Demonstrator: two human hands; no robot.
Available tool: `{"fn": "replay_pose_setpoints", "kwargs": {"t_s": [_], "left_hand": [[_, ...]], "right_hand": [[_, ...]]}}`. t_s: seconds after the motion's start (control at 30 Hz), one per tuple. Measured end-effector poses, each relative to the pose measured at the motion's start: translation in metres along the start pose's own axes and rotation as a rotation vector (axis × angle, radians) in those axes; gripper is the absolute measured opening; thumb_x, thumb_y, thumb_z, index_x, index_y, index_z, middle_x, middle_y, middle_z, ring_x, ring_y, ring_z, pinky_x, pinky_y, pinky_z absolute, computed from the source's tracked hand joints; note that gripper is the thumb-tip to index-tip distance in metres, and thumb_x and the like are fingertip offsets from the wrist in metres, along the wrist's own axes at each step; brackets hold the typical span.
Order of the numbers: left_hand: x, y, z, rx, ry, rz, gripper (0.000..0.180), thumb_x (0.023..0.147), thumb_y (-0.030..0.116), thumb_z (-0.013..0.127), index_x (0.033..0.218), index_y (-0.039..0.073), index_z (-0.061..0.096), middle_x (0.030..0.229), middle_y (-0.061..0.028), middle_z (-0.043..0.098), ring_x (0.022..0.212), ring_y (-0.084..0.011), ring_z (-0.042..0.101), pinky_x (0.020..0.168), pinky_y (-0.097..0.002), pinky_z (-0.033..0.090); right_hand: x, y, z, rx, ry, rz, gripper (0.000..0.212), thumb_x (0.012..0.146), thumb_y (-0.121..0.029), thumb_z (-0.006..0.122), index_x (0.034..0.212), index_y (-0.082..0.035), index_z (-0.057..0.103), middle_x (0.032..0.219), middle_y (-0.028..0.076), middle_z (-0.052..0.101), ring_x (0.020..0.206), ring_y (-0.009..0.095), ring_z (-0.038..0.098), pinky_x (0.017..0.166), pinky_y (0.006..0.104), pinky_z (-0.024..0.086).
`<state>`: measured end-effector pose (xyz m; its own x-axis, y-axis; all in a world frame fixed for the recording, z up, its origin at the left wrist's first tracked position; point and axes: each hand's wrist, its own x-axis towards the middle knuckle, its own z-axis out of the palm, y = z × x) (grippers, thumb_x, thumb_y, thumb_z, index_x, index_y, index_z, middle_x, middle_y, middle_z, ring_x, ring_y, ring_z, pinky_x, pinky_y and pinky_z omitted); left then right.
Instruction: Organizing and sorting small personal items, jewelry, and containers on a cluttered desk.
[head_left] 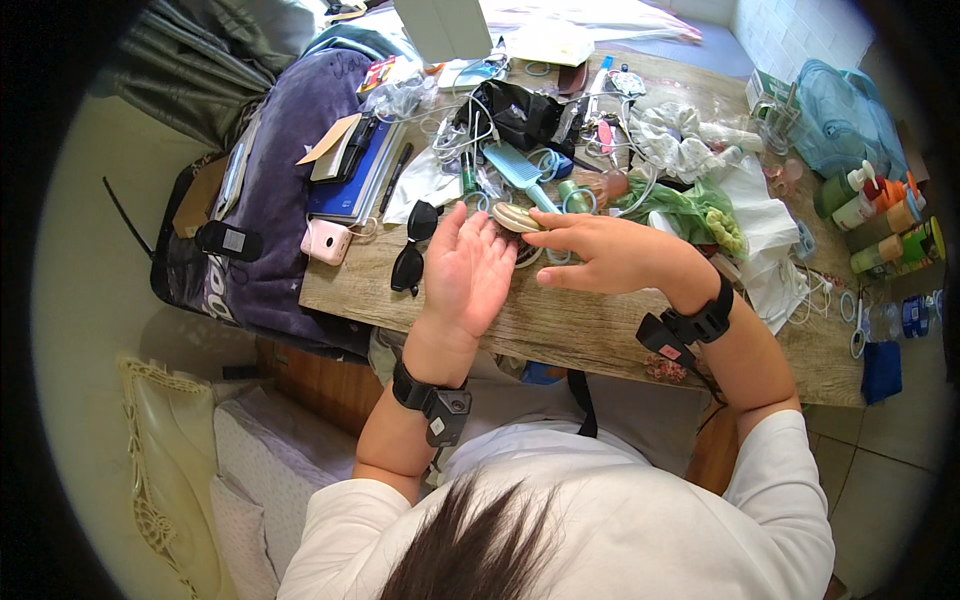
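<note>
Evidently the left hand (463, 272) lies palm up, its grip wide and bare, while the right hand (607, 250) has its fingers at the rim of a round flat case (514, 218) beside the left fingertips, over the tabletop (590, 325); whether that grip is closed on it cannot be told. With contact only at the rim, the case could tip and drop near the sunglasses (407, 268).

Sunglasses (408, 268) on table (600, 330), left of left hand (460, 265); bottles (858, 211) far right.
</note>
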<state>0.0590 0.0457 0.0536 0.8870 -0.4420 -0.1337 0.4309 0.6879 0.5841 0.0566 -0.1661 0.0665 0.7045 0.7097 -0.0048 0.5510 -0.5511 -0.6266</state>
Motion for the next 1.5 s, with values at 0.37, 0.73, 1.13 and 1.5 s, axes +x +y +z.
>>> {"fn": "replay_pose_setpoints", "kwargs": {"t_s": [0.37, 0.73, 1.13, 1.5], "left_hand": [[-0.010, -0.002, 0.013, 0.190, 0.227, 0.208, 0.071, 0.094, 0.025, 0.047, 0.145, -0.005, 0.008, 0.149, -0.0256, 0.016, 0.140, -0.0333, 0.017, 0.116, -0.0407, 0.012], [-0.011, -0.002, -0.037, 0.949, 0.066, 0.223, 0.043, 0.094, 0.011, 0.050, 0.135, 0.000, 0.044, 0.140, -0.0127, 0.042, 0.125, -0.0188, 0.044, 0.105, -0.0297, 0.034], [-0.009, -0.008, -0.030, 1.652, 0.054, 0.421, 0.037, 0.074, 0.018, 0.076, 0.107, 0.006, 0.063, 0.130, -0.0207, 0.048, 0.116, -0.0347, 0.052, 0.095, -0.0376, 0.044], [-0.008, -0.010, -0.036, 1.651, 0.074, 0.416, 0.042, 0.070, 0.013, 0.079, 0.107, 0.008, 0.060, 0.130, -0.0213, 0.050, 0.117, -0.0352, 0.052, 0.093, -0.0387, 0.044]], "right_hand": [[-0.001, 0.002, -0.004, 0.009, -0.020, -0.002, 0.059, 0.091, -0.046, 0.053, 0.131, -0.003, 0.050, 0.146, 0.020, 0.035, 0.123, 0.033, 0.048, 0.101, 0.0382, 0.039], [-0.005, -0.012, -0.013, 0.022, -0.006, 0.050, 0.041, 0.087, -0.035, 0.059, 0.112, -0.004, 0.065, 0.132, 0.018, 0.051, 0.116, 0.032, 0.054, 0.099, 0.0378, 0.042], [-0.002, -0.006, 0.002, -0.082, 0.030, 0.075, 0.026, 0.080, -0.010, 0.062, 0.104, -0.002, 0.067, 0.106, 0.013, 0.063, 0.099, 0.029, 0.061, 0.087, 0.0382, 0.048], [-0.003, 0.000, 0.013, -0.117, -0.050, 0.068, 0.040, 0.079, -0.016, 0.060, 0.117, -0.002, 0.060, 0.122, 0.015, 0.055, 0.105, 0.032, 0.058, 0.091, 0.0399, 0.047]]}}
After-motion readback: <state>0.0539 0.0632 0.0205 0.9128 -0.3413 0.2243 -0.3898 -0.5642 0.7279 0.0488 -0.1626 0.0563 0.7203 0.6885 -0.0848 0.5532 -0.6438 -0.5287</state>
